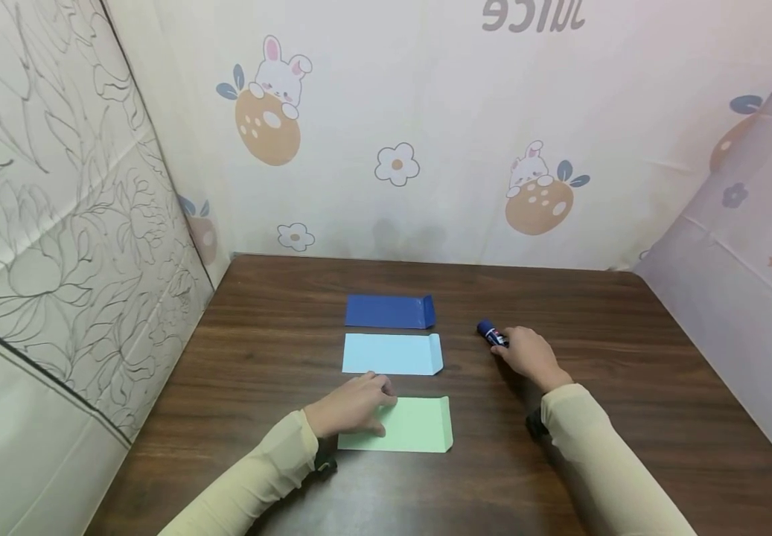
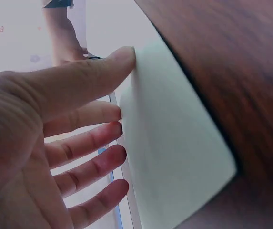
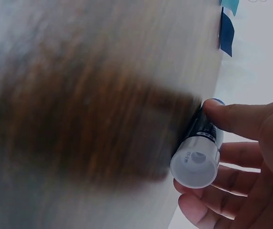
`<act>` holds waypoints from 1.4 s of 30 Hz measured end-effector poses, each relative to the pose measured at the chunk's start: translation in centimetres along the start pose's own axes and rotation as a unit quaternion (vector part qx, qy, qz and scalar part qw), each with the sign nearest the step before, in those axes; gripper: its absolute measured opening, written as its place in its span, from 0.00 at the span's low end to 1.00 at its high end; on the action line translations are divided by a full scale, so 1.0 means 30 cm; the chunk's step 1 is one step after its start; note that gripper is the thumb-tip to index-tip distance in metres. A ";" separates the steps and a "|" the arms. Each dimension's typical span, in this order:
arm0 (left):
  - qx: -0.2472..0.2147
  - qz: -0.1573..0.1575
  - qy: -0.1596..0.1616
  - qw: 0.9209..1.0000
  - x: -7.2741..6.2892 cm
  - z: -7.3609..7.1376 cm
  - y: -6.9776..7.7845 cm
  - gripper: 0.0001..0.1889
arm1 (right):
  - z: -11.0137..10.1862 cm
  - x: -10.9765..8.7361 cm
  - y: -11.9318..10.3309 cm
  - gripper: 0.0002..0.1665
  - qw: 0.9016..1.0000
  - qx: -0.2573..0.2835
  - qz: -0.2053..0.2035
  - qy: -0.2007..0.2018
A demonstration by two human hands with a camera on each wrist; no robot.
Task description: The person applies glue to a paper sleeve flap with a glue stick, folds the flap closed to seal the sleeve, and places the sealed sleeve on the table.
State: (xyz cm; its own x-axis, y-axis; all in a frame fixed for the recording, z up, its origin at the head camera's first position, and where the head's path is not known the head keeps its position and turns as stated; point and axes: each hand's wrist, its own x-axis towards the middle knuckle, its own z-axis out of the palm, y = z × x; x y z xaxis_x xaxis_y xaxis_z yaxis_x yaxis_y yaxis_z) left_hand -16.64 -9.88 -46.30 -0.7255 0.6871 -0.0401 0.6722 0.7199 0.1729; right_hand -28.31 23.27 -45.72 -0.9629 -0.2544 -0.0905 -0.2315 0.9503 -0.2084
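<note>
My left hand rests on the left half of a light green envelope; in the left wrist view its thumb and fingertips touch the paper, spread apart and fairly straight. My right hand holds a glue stick with a dark blue cap, right of the envelopes. The right wrist view shows the glue stick's white hollow base between thumb and fingers. Behind the green envelope lie a light blue envelope and a dark blue envelope, each with a flap at its right end.
The envelopes lie in a column on a dark brown wooden table. A patterned cloth wall stands along the back edge. Floral panels rise at the left, and another printed cloth hangs at the right.
</note>
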 end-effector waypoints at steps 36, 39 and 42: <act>-0.031 -0.003 -0.014 0.999 0.024 -0.003 0.006 0.18 | -0.010 0.001 -0.011 0.29 0.999 0.035 0.018 0.005; -0.034 -0.006 -0.016 0.999 0.020 -0.004 0.007 0.18 | -0.011 0.000 -0.020 0.29 0.999 0.044 0.014 0.010; -0.035 -0.008 -0.018 0.999 0.017 -0.004 0.005 0.19 | -0.015 -0.002 -0.030 0.29 0.998 0.054 0.012 0.016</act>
State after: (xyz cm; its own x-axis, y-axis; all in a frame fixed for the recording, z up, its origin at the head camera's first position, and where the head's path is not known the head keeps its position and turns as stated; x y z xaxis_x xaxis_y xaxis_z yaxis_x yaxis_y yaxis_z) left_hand -16.93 -9.44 -46.19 -0.7296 0.6794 -0.0779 0.6474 0.7230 0.2413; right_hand -28.09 22.50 -45.08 -0.9722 -0.2248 -0.0655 -0.1944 0.9307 -0.3099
